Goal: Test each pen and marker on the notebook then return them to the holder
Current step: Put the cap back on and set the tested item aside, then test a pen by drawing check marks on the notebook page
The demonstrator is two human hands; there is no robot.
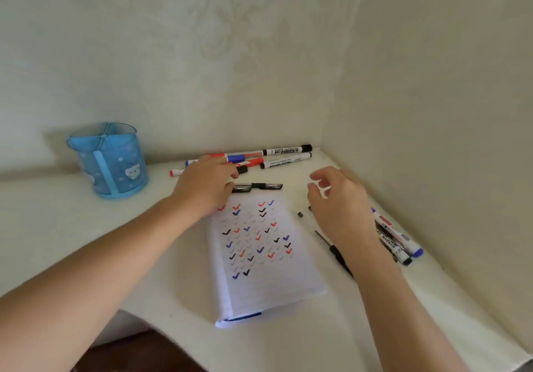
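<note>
An open notebook lies in the middle of the table, its page covered with red, blue and black tick marks. My left hand rests at the page's far left corner, fingers touching the end of a black pen lying just beyond the page. My right hand hovers right of the notebook with fingers spread and nothing in it. Several markers lie along the back wall. More markers lie under and right of my right hand. The blue holder stands empty at the back left.
A thin black pen refill and a small dark pen part lie on the table right of the notebook. Walls close off the back and the right side. The table's front edge curves in at the lower left.
</note>
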